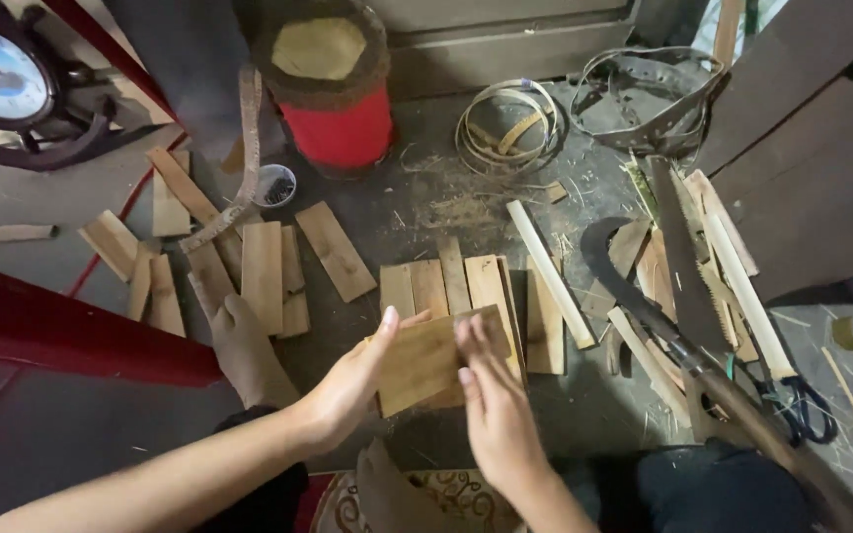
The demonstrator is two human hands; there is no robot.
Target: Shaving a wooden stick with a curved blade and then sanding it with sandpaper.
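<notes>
A row of slats (466, 286) lies on the floor, and just in front of it the slat (426, 360) is held tilted, long axis running left-right. The left hand (348, 390) clasps its left end; the right hand (494, 415) lies flat-fingered on its right end.

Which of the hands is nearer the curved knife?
Right. The right hand is on the held wood piece, just left of the curved knife. The left hand grips the piece's far left edge, farther away.
</notes>
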